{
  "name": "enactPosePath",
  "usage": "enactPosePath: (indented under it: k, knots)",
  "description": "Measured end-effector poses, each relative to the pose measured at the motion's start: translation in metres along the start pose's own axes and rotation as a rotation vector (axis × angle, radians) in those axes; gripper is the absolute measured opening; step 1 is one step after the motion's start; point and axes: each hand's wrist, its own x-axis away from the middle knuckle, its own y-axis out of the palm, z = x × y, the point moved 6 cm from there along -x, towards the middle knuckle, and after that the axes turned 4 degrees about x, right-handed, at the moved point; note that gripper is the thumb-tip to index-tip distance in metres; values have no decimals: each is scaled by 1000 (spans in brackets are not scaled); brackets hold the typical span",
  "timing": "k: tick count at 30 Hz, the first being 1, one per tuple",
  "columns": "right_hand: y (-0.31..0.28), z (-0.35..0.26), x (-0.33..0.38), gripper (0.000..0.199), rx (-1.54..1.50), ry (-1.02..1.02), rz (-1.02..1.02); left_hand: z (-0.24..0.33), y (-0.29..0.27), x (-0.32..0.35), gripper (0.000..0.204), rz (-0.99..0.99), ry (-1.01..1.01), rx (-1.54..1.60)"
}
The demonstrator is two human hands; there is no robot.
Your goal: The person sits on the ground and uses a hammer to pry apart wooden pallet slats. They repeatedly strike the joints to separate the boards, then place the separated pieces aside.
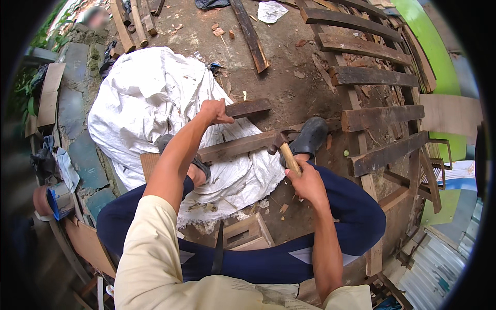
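My right hand point(308, 183) is closed round the wooden handle of a hammer point(290, 159), whose dark metal head points away from me beside my right shoe. Farther off and to the left, my left hand point(216, 112) grips the left end of a short dark wooden board point(249, 108). Between my feet lies a longer wooden beam point(237, 146), partly on a white woven sack point(139, 98); the hammer head hides part of it. The short board is apart from the hammer.
On the right stands a slatted frame of dark planks point(380, 77). A loose plank point(249, 36) lies on the dirt ahead, with more wood strips point(137, 20) at the far left. A stone-block wall edge point(77, 113) borders the left, and corrugated metal sheet point(434, 268) lies at lower right.
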Motion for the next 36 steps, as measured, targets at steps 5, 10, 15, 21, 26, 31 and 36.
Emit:
enactPosePath:
  k: [5, 10, 15, 21, 26, 31, 36]
  knots:
    - [8, 7, -5, 59, 92, -37, 13, -14, 52, 107, 95, 173, -281, 459]
    - [53, 4, -22, 76, -110, 30, -223, 18, 141, 183, 94, 391, -603, 815]
    - [96, -15, -8, 54, -721, -120, -340, 44, 208, 197, 95, 491, -755, 1005]
    - [70, -33, -25, 43, -89, -137, -257, 31, 199, 187, 97, 361, -685, 1015]
    - [88, -45, -44, 58, 409, -292, -271, 38, 211, 185, 96, 412, -736, 1087]
    - [116, -55, -82, 45, 558, -519, -446, 47, 204, 187, 98, 516, -791, 1124]
    - [140, -70, -127, 40, 565, -628, -525, 46, 198, 189, 89, 484, -823, 1146]
